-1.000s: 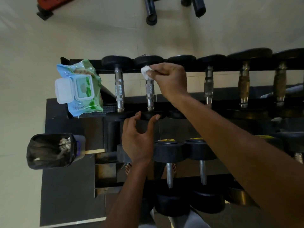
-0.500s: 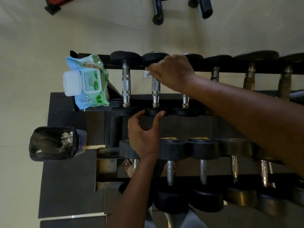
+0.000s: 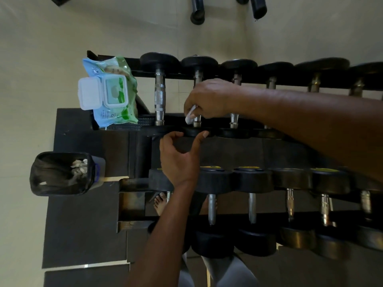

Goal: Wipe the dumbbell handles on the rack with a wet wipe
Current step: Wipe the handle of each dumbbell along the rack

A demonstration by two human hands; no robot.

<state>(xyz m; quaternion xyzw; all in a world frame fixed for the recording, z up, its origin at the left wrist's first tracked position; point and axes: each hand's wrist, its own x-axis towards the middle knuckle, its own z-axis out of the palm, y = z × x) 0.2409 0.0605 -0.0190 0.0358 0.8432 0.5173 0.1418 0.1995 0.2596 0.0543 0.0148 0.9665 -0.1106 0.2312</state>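
I see the rack as the reference landmark, with dumbbells laid across an upper and a lower tier. My right hand reaches over the upper tier; its fingers are curled around the handle of the second dumbbell from the rack's left end, pinching a white wet wipe against the near end of that handle. My left hand sits just below, between the two tiers, thumb and fingers spread in a wide curve, their tips touching the near head of the same dumbbell. A wipes pack, lid flipped open, lies on the rack's upper left end. A lined bin with crumpled wipes stands left of the rack.
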